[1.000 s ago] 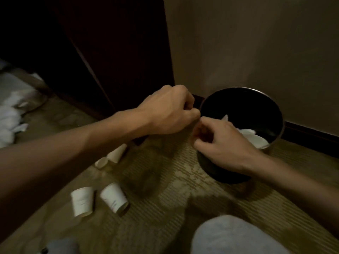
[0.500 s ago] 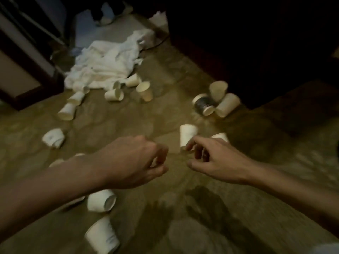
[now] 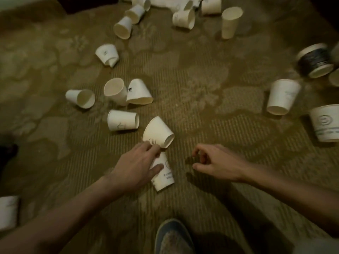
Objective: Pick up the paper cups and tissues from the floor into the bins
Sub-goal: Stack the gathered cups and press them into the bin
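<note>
left hand (image 3: pixel 135 167) closes thumb and fingers round a lying paper cup (image 3: pixel 164 176), near middle of the floor (image 3: pixel 211 110); fingertips touch a second cup (image 3: pixel 158 132). right hand (image 3: pixel 218 162) just beside, loosely curled, empty. open carpet runs right to the right-edge cup (image 3: pixel 282 96). tissues (image 3: pixel 163 0) at far edge.

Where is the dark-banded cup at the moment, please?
In the head view, the dark-banded cup lies on the carpet at the right edge, just beyond a white cup.
</note>
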`<move>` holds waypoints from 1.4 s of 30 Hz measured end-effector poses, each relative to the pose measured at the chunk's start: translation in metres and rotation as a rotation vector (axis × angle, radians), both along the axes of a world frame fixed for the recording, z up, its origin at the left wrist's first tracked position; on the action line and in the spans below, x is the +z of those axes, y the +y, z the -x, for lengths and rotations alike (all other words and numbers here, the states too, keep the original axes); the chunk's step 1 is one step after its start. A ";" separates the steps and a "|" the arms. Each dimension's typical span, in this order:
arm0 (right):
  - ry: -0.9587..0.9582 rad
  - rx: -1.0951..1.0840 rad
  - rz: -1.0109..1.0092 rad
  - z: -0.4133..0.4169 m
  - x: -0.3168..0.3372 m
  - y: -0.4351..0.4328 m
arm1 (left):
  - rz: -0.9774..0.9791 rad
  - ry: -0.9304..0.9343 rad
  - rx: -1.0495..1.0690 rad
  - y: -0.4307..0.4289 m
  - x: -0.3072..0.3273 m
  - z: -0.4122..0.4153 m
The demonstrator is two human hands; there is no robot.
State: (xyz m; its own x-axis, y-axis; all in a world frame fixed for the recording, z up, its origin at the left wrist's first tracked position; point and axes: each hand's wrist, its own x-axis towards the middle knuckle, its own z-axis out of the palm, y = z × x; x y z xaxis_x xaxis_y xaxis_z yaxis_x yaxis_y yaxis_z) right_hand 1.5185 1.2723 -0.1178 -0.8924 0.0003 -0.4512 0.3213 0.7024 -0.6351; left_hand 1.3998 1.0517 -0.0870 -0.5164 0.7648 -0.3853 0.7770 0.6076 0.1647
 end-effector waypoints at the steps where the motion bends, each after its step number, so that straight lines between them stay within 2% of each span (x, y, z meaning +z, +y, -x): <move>1: -0.026 0.005 0.027 0.005 -0.003 -0.008 | -0.045 -0.016 0.060 -0.005 -0.005 0.000; 3: -0.072 -0.002 0.095 0.013 -0.009 -0.021 | -0.130 -0.033 0.168 -0.011 -0.015 -0.001; 6: -0.122 -0.013 0.171 0.024 -0.015 -0.037 | -0.152 -0.097 0.281 -0.017 -0.026 -0.003; 10: -0.161 -0.057 0.258 0.026 -0.019 -0.049 | -0.281 -0.418 0.440 -0.018 -0.035 -0.006; 14: -0.185 -0.027 0.240 0.026 -0.022 -0.056 | -0.425 -0.505 0.496 -0.010 -0.034 -0.016; 18: -0.196 -0.009 0.250 0.039 -0.008 -0.049 | -0.539 -0.514 0.478 0.001 -0.024 -0.019; 21: -0.233 0.088 0.223 0.067 0.017 -0.030 | -0.621 -0.461 0.478 0.007 -0.010 -0.008; 26: -0.199 0.222 -0.104 0.128 0.061 -0.015 | -0.811 -0.259 0.688 0.007 -0.004 0.019; 28: -0.208 0.266 -0.210 0.141 0.065 -0.016 | -0.788 -0.237 0.766 0.005 -0.014 0.030; 30: -0.241 0.272 -0.224 0.143 0.062 -0.017 | -0.675 -0.250 0.795 0.002 -0.028 0.039; 32: -0.255 0.267 -0.185 0.138 0.053 -0.019 | -0.588 -0.276 0.801 -0.001 -0.043 0.042; 37: -0.349 0.142 0.004 0.115 0.028 0.000 | -0.523 -0.364 0.871 0.005 -0.061 0.041; 42: -0.330 0.018 0.129 0.113 0.013 0.013 | -0.576 -0.460 1.014 0.012 -0.060 0.040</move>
State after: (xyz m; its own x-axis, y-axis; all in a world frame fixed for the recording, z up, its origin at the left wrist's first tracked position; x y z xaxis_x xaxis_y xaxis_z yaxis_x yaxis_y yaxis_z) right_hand 1.4053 1.2854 -0.1046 -0.6979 -0.0899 -0.7106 0.5125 0.6304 -0.5831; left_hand 1.3598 1.0632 -0.1470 -0.8767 0.2193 -0.4280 -0.1978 0.6469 0.7365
